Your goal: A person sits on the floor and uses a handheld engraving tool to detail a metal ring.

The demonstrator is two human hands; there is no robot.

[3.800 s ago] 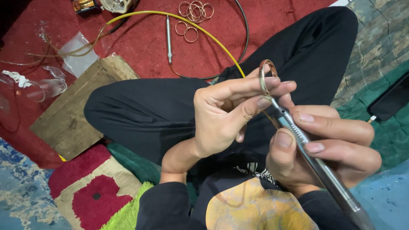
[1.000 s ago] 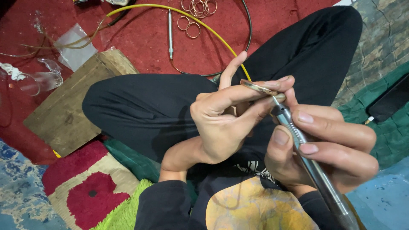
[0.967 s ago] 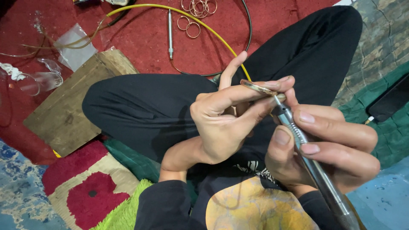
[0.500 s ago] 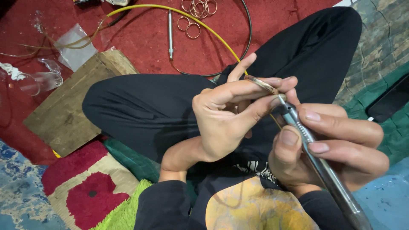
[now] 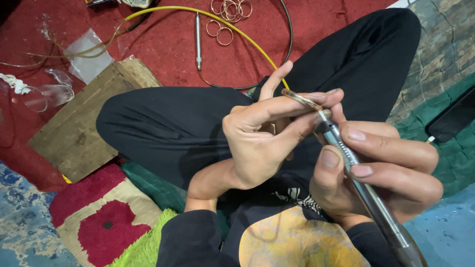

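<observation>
The left hand (image 5: 262, 138) pinches a thin metal ring (image 5: 303, 100) between thumb and forefinger, the ring lying nearly edge-on to the camera, with the index finger raised above it. The right hand (image 5: 381, 168) is wrapped around a slim steel handpiece (image 5: 363, 190), thumb and fingers closed on its ribbed shaft; the fine tip of the handpiece meets the ring just under the left thumb. Both hands sit close together, touching at the fingertips, above the person's crossed legs in black trousers (image 5: 168, 128).

Beyond the hands, a yellow cable (image 5: 217, 20) arcs over a red carpet (image 5: 163, 54) and disappears behind the left index finger, with a dark cable (image 5: 289, 29) curving beside it. Farther out from the hands, at the far edge of the carpet, lies a small pile of loose rings (image 5: 228, 12), and just to their left a second metal tool (image 5: 198, 34) lies straight on the carpet. Left of the left hand, past the knee, a worn wooden board (image 5: 79, 133) rests on the floor, with clear plastic bags (image 5: 86, 49) beyond it. Below the board, near the person's left elbow, is a red, cream and green mat (image 5: 104, 227). Right of the right hand, a dark flat device (image 5: 452, 121) lies on green fabric (image 5: 445, 158).
</observation>
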